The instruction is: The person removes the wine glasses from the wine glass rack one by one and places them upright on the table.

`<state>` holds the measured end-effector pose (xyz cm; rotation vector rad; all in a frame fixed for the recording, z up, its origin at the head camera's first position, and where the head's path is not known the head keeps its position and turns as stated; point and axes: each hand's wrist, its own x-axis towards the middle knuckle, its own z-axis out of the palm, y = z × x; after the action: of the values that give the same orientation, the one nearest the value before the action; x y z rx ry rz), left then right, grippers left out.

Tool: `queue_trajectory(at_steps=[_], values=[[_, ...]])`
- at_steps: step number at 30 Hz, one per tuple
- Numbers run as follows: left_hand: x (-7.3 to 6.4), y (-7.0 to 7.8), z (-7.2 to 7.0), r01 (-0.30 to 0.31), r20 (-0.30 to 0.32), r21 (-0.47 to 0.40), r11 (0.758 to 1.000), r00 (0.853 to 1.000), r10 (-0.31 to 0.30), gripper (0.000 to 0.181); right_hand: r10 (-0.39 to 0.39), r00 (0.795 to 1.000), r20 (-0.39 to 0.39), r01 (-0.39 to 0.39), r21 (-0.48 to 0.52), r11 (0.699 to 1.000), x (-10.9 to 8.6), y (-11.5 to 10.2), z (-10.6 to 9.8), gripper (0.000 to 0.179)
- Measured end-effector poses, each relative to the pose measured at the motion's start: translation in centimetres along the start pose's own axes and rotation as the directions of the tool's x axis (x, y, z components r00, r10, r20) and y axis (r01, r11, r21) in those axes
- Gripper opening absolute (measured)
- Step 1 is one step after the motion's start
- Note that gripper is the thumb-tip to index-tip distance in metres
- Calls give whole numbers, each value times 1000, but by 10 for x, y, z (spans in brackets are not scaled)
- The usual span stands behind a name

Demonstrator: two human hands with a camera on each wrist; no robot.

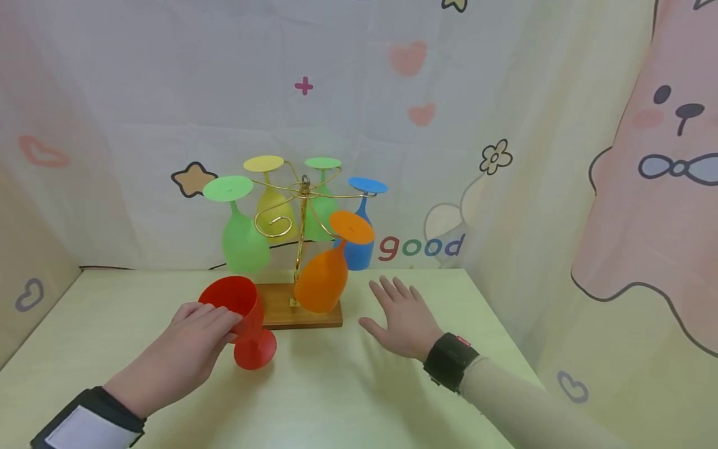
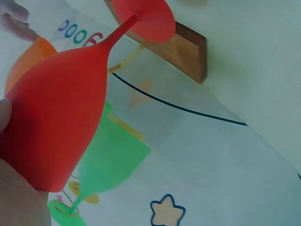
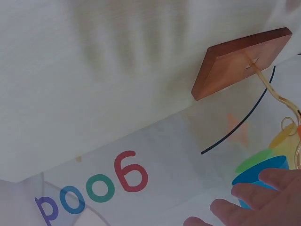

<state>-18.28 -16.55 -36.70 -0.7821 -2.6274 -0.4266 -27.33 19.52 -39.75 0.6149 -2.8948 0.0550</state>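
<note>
My left hand [image 1: 199, 333] grips a red plastic wine glass [image 1: 255, 305] by its bowl, near the rim. The glass leans, mouth up toward the hand and round foot lower right, close over the table. In the left wrist view the thumb and part of the palm lie against the red bowl [image 2: 61, 108]. Just behind stands a gold wire glass rack [image 1: 300, 243] on a wooden base [image 1: 303, 319]. An orange glass [image 1: 322, 280] hangs upside down and tilted at its front right. To the right of the rack, my right hand [image 1: 406, 318] hovers with fingers spread, holding nothing.
More glasses hang upside down on the rack: a light green one [image 1: 244, 240] at left, a yellow one [image 1: 275, 212] and another green one [image 1: 321, 215] behind, a blue one [image 1: 359, 249] at right. A curled wire arm [image 1: 273, 234] faces front left. Printed curtains [image 1: 348, 75] enclose the table [image 1: 314, 399].
</note>
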Motion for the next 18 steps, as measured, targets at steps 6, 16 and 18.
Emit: queue_trajectory(at_steps=[6,16,18], values=[[-2,-32,-2,56,-30,18,998,998,-56,22,28,999,36,-28,21,999,-3,7,3,79],[-18,-113,-19,309,15,165,937,949,-315,32,37,997,65,-38,18,999,-7,7,6,79],[-25,-126,-20,342,10,182,922,937,-350,33,39,997,69,-40,17,999,-7,8,6,80]])
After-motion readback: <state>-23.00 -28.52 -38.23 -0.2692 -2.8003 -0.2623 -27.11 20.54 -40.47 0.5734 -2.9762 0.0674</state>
